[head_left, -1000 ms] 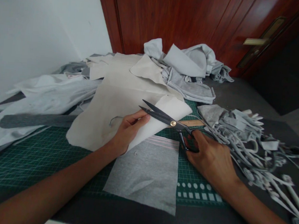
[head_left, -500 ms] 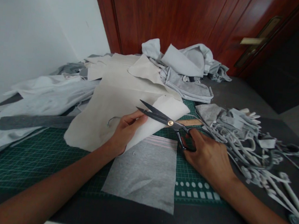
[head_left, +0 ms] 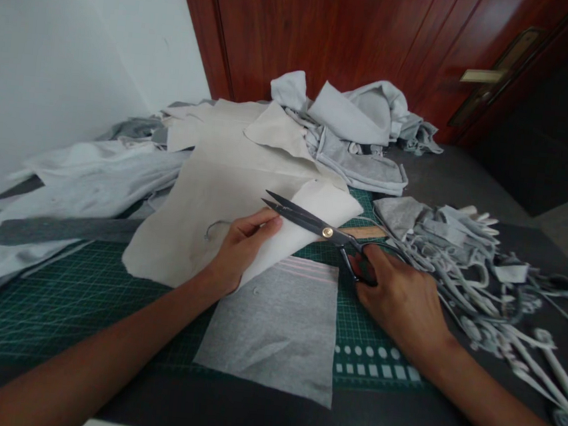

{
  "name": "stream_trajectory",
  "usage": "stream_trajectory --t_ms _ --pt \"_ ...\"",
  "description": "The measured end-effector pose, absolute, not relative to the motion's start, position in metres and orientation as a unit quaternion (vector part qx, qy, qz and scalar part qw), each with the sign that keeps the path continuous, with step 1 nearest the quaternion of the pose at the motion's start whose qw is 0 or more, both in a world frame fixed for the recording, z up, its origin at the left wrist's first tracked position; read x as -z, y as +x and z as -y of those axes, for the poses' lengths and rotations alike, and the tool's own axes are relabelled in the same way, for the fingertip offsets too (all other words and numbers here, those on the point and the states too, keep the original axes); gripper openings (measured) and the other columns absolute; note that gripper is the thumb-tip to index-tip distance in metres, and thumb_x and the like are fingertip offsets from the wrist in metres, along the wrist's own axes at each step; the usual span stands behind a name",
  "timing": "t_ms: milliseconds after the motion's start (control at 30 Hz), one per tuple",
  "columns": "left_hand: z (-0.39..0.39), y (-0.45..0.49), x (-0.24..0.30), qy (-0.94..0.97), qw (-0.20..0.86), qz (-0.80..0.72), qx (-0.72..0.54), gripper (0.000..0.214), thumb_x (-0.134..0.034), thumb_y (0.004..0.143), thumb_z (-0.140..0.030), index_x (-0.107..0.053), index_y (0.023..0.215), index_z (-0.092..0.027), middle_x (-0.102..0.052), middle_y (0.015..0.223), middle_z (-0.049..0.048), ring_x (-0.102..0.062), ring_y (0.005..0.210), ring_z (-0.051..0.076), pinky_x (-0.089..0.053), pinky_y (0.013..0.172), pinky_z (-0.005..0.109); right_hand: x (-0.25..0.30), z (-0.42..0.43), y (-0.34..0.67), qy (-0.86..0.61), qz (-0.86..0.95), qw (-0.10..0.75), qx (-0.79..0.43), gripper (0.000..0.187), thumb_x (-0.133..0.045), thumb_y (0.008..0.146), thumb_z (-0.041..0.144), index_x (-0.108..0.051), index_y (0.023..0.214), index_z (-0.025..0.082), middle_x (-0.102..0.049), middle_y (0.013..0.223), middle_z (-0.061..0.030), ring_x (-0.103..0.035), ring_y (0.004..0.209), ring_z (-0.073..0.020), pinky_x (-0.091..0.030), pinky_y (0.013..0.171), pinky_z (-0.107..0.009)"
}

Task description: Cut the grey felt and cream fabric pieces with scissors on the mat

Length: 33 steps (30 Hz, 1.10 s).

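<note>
My left hand (head_left: 245, 246) pinches the folded edge of a large cream fabric piece (head_left: 221, 187), thumb on top. In my right hand (head_left: 401, 294) are black-handled scissors (head_left: 327, 232), my fingers through the loops. The dark blades point left across the folded white flap (head_left: 322, 206), their tips just above my left fingertips, parted by a narrow gap. Below the fold, a grey fabric rectangle (head_left: 277, 336) with pink stitched lines along its top lies flat on the green cutting mat (head_left: 86, 288). Part of a wooden ruler (head_left: 365, 232) shows behind the scissors.
A tangle of grey and white fabric scraps (head_left: 456, 250) lies at right. Folded grey cloth (head_left: 362, 133) is heaped at the back before a red-brown door (head_left: 331, 37). More light fabric (head_left: 91, 174) spreads at left beside a white wall (head_left: 80, 39).
The scissor blades have closed partway, and the handles have shifted slightly right and come nearer each other. My left hand keeps its pinch on the cream fabric.
</note>
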<state>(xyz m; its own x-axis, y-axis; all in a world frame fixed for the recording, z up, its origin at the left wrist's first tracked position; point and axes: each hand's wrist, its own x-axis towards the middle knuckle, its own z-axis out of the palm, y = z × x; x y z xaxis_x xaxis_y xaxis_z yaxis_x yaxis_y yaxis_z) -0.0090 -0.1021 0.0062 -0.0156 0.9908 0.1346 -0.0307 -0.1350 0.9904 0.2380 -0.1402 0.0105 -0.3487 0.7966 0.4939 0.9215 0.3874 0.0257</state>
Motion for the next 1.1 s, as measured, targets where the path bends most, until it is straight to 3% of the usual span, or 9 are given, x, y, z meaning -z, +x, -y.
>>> stream_trajectory --t_ms 167,333,567,767,967,1100 --pt "0.1013 -0.0081 -0.0047 0.498 0.479 -0.457 -0.56 0.016 -0.076 0.077 -0.037 -0.082 0.084 -0.024 -0.075 0.085 0.0012 -0.062 0.081 0.018 -0.046 0.073 0.028 -0.0121 0.1408 0.2353 -0.528 0.808 0.202 0.162 0.004 -0.056 0.08 0.02 -0.054 0.083 0.019 -0.065 0.071 -0.0035 -0.061 0.061 -0.0186 -0.027 0.054 -0.028" --pt "0.1011 -0.008 -0.0032 0.507 0.47 -0.462 -0.555 0.018 -0.076 0.078 -0.04 -0.081 0.083 -0.023 -0.073 0.083 0.0004 -0.058 0.073 0.017 -0.044 0.066 0.027 -0.0124 0.1399 0.2386 -0.521 0.805 0.222 0.176 0.01 -0.051 0.087 0.021 -0.054 0.077 0.02 -0.061 0.06 -0.0003 -0.054 0.05 -0.0149 -0.02 0.049 -0.028" --pt "0.1029 -0.0085 -0.0045 0.507 0.475 -0.462 -0.551 0.019 -0.074 0.079 -0.04 -0.081 0.084 -0.023 -0.073 0.079 0.001 -0.058 0.073 0.017 -0.043 0.065 0.028 -0.0125 0.1391 0.2379 -0.526 0.807 0.21 0.168 0.005 -0.054 0.083 0.023 -0.055 0.082 0.019 -0.064 0.068 -0.0027 -0.057 0.056 -0.0166 -0.025 0.053 -0.027" --pt "0.1017 -0.0086 -0.0031 0.509 0.468 -0.463 -0.554 0.018 -0.076 0.078 -0.041 -0.081 0.085 -0.024 -0.073 0.083 -0.0005 -0.058 0.073 0.016 -0.043 0.066 0.027 -0.0098 0.1378 0.2403 -0.526 0.805 0.213 0.173 0.009 -0.05 0.087 0.022 -0.055 0.08 0.019 -0.062 0.062 -0.001 -0.054 0.05 -0.0152 -0.02 0.049 -0.028" --pt "0.1035 -0.008 -0.0057 0.504 0.48 -0.466 -0.546 0.019 -0.075 0.079 -0.04 -0.081 0.083 -0.023 -0.073 0.08 0.0008 -0.059 0.074 0.018 -0.044 0.066 0.028 -0.0102 0.1386 0.2393 -0.522 0.814 0.203 0.152 0.007 -0.057 0.08 0.023 -0.056 0.085 0.018 -0.067 0.071 -0.0031 -0.06 0.058 -0.0181 -0.026 0.052 -0.027" --pt "0.1038 -0.0079 -0.0057 0.502 0.478 -0.472 -0.545 0.021 -0.076 0.078 -0.042 -0.08 0.084 -0.022 -0.074 0.086 0.0009 -0.06 0.077 0.018 -0.045 0.067 0.028 -0.0095 0.1386 0.2409 -0.525 0.812 0.208 0.146 0.004 -0.053 0.083 0.022 -0.055 0.081 0.02 -0.064 0.064 -0.0011 -0.055 0.051 -0.0162 -0.022 0.05 -0.027"
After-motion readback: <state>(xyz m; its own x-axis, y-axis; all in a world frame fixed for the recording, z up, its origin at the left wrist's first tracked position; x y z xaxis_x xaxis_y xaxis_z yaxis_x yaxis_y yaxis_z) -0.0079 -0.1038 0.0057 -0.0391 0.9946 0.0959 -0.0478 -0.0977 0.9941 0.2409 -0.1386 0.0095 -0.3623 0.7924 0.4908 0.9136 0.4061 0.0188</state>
